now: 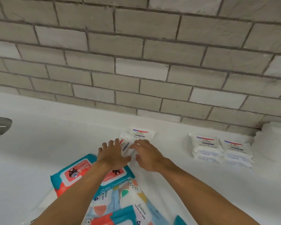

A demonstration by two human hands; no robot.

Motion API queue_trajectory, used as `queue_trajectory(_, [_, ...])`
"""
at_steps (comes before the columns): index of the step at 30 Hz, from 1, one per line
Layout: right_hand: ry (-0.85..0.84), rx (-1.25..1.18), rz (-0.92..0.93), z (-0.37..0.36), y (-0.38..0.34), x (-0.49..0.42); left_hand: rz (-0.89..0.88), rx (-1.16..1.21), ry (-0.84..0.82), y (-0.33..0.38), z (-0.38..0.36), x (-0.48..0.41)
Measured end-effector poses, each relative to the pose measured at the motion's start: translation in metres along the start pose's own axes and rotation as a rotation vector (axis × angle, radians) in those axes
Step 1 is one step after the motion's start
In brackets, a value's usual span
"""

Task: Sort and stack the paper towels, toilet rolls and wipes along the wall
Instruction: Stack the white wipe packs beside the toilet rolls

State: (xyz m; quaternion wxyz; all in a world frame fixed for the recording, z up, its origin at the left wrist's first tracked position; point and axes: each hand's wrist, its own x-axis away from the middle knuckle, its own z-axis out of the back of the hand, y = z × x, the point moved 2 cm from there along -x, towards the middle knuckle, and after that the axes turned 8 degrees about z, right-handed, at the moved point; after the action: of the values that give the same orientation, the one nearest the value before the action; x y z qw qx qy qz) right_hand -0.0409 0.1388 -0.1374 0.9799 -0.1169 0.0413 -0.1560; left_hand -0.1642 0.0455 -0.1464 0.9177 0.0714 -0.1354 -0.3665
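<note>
A white Dove wipes pack (126,147) sits tilted on the white surface (39,143), near the brick wall (136,62) and between the two hands. The left grip (112,154) is spread, fingers straight, against the pack's left edge. The right grip (147,155) reaches its straight fingers to the pack's right edge. Motion blur hides whether either thumb hooks under it. A second Dove pack (142,133) lies flat just behind, closer to the wall. Well to the right stand two Dove stacks (205,143), side by side and touching. Sealed teal baby-wipes packs (75,172) and patterned packs (136,202) lie under the forearms.
</note>
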Motion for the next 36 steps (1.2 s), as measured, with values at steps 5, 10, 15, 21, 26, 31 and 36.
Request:
queue_trajectory(5, [-0.093, -0.006, -0.03, -0.01, 0.005, -0.021, 0.052, -0.004, -0.079, 0.001, -0.013, -0.016])
queue_trajectory(10, [-0.027, -0.06, -0.145, -0.007, 0.025, -0.036, 0.079, 0.076, -0.079, 0.0, -0.018, -0.031])
queue_trajectory(15, [0.09, -0.039, -0.406, -0.001, 0.042, -0.044, 0.129, 0.153, -0.082, -0.003, -0.022, -0.042])
queue_trajectory(21, [0.244, -0.436, -0.841, -0.012, 0.06, -0.053, 0.15, 0.208, -0.022, -0.006, -0.021, -0.044])
queue_trajectory(26, [0.339, -0.632, -0.983, -0.021, 0.065, -0.071, 0.202, 0.423, -0.027, -0.015, -0.012, -0.049])
queue_trajectory(31, [0.375, -0.708, -1.006, -0.022, 0.065, -0.082, 0.219, 0.702, -0.046, -0.021, -0.002, -0.054])
queue_trajectory(36, [0.445, -0.946, -1.06, -0.019, 0.063, -0.089, 0.211, 0.938, -0.069, -0.025, 0.006, -0.051])
